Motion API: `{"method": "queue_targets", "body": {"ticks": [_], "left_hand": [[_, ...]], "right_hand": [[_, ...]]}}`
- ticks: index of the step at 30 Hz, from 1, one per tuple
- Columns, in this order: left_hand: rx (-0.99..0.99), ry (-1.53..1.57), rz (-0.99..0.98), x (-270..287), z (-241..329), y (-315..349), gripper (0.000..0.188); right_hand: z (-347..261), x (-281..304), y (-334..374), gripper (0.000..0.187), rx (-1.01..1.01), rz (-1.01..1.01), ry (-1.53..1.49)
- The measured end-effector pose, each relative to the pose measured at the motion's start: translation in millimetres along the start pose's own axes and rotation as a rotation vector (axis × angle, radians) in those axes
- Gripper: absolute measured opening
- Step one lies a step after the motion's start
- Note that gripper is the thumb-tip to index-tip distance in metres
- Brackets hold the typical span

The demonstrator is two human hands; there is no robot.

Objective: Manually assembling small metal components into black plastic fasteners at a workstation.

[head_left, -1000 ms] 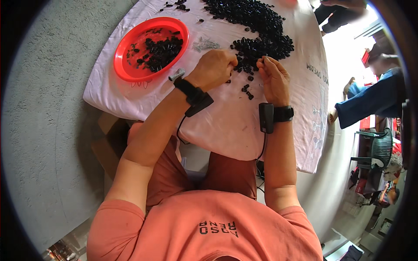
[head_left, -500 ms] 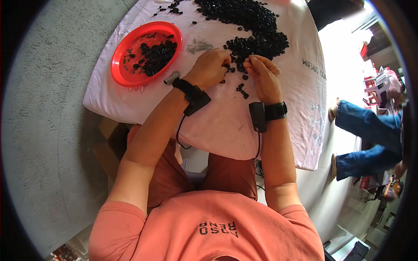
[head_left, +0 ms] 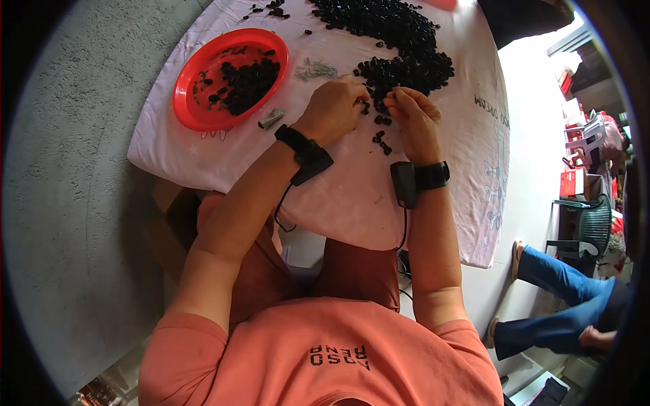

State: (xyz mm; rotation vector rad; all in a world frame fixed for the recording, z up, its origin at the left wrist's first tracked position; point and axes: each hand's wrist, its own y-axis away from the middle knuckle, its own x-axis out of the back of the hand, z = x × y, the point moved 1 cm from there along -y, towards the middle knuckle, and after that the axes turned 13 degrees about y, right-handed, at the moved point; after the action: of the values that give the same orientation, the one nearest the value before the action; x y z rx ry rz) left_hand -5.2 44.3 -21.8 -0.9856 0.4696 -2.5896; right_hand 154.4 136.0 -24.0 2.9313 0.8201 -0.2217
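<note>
My left hand [head_left: 332, 111] is curled, with a small black plastic part [head_left: 365, 108] at its fingertips. My right hand [head_left: 418, 125] has thumb and forefinger pinched together at the near edge of a large pile of small black plastic parts [head_left: 413, 68]; what it pinches is too small to make out. A few loose black parts [head_left: 382, 143] lie on the cloth between my hands. Beyond my left hand are thin silvery pins [head_left: 315, 70] in a loose heap. To its left stands a red round basin [head_left: 181, 101] with black parts inside.
A pale pink cloth [head_left: 325, 203] covers the table. A short grey cylinder [head_left: 271, 119] lies beside the basin. Cables hang from the black devices strapped to both wrists. At the right, a person in blue jeans [head_left: 562, 277] walks on the floor near a green chair [head_left: 594, 227].
Both hands stay close together by the pile, with only slight finger movement. The view has shifted a little. The person in jeans has moved nearer the lower right, uncovering the green chair.
</note>
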Motion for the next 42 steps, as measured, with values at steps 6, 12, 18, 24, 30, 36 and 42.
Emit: {"method": "queue_targets", "body": {"ticks": [6,12,18,24,30,36,42], "left_hand": [[0.085,-0.091,-0.064,-4.6,6.1,-7.1,0.01],[0.047,-0.036,-0.026,-0.8,3.7,-4.2,0.008],[0.38,0.575,-0.039,12.2,4.3,4.2,0.012],[0.402,0.968,-0.053,22.0,3.3,10.8,0.024],[0.404,1.025,-0.072,24.9,9.1,11.0,0.026],[0.381,1.013,-0.08,29.3,11.9,10.2,0.024],[0.426,1.06,0.059,27.7,17.5,8.8,0.015]], "right_hand": [[-2.7,-2.2,1.8,0.015,-0.011,-0.003,-0.034],[-4.7,-6.4,5.2,0.016,0.016,-0.022,-0.013],[-5.3,-9.8,8.4,0.017,0.001,-0.054,0.07],[-4.1,-13.3,10.1,0.016,-0.001,-0.153,0.143],[-7.4,-16.4,12.9,0.015,0.02,-0.218,0.183],[-7.5,-16.9,13.4,0.015,0.016,-0.242,0.192],[-10.8,-19.6,16.1,0.015,0.02,-0.248,0.238]]}}
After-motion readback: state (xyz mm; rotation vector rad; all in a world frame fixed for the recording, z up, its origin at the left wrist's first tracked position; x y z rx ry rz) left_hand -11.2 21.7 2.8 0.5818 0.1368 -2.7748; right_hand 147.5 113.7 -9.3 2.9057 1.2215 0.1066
